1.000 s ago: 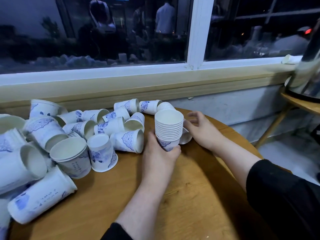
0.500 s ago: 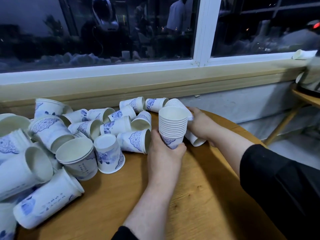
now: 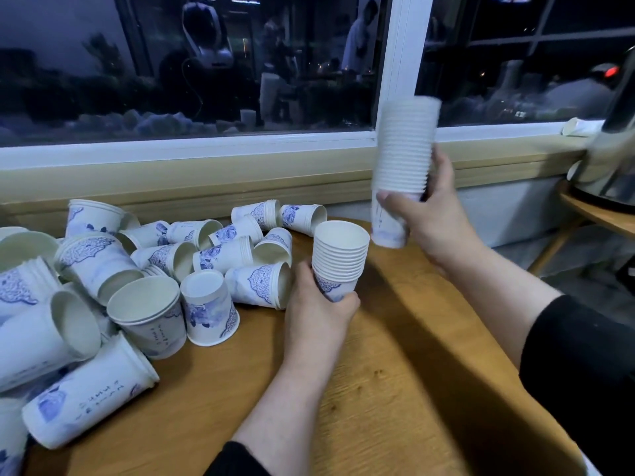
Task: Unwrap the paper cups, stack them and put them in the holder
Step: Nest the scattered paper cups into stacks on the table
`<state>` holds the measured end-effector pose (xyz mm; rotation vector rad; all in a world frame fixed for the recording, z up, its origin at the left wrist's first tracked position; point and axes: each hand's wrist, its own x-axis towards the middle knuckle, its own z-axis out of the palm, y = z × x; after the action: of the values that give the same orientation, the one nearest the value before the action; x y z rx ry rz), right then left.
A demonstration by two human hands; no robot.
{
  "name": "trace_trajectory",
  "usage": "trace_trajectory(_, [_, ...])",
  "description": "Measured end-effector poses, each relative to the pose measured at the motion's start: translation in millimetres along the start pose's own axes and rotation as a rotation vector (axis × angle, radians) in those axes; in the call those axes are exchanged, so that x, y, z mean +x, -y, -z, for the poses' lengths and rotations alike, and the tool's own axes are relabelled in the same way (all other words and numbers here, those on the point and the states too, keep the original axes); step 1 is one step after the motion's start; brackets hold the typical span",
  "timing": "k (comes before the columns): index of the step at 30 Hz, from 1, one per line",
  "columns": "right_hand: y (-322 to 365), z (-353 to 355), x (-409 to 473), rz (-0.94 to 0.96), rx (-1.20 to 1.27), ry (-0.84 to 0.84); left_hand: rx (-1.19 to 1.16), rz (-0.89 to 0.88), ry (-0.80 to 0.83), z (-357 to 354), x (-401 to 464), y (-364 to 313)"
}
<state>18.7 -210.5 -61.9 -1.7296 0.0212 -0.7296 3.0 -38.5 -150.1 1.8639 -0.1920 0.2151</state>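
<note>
My left hand (image 3: 318, 310) grips the base of a short upright stack of white-and-blue paper cups (image 3: 340, 257) standing on the round wooden table (image 3: 395, 389). My right hand (image 3: 429, 214) holds a taller stack of cups (image 3: 403, 156) upright in the air, above and to the right of the short stack; its top is blurred. Many loose cups and small stacks (image 3: 144, 269) lie tumbled over the left half of the table. No cup holder shows in view.
A window sill (image 3: 206, 173) and dark window run behind the table. At the right edge a second wooden table (image 3: 598, 214) carries a dark metal vessel (image 3: 615, 156). Grey floor lies between the two tables.
My right hand has taken a tall stack of cups from behind the short stack and lifted it up to the right. My left hand keeps its hold on the short stack.
</note>
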Motion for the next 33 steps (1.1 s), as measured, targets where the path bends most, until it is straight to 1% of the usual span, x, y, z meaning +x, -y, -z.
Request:
trace_trajectory(2, [23.8, 4.3, 7.5, 0.068, 0.038, -0.022, 0.007, -0.013, 0.024, -0.2, -0.5, 0.3])
trace_trajectory(4, [41.1, 4.3, 9.5, 0.11, 0.062, -0.006, 0.006, -0.013, 0.044, -0.1, -0.9, 0.4])
trace_trajectory(7, [48.2, -5.3, 0.9, 0.131, 0.009, 0.045, 0.002, -0.013, 0.052, 0.6, -0.8, 2.0])
trace_trajectory(9, [41.8, -13.3, -8.5, 0.125, -0.039, 0.084, 0.004, -0.015, 0.062, 0.8, -1.3, 2.7])
trace_trajectory(11, [33.8, -18.1, -16.9, 0.109, -0.036, 0.128, -0.001, -0.026, 0.069, 0.5, -1.2, 2.4])
trace_trajectory(19, [23.8, -29.0, -28.5, 0.076, -0.134, 0.204, -0.048, -0.059, 0.06, -1.1, 2.9, 7.7])
trace_trajectory(26, [2.7, -28.6, -46.1, -0.049, -0.141, 0.21, -0.01, -0.044, 0.13, -8.1, 9.0, 7.3])
trace_trajectory(30, [-19.0, -27.0, -60.2, -0.052, -0.19, 0.169, 0.059, -0.055, 0.155, -16.4, 13.7, 5.9])
trace_trajectory(33, [-37.3, -21.0, -61.7, -0.061, -0.21, 0.118, 0.067, -0.08, 0.214, -23.4, 19.3, 5.2])
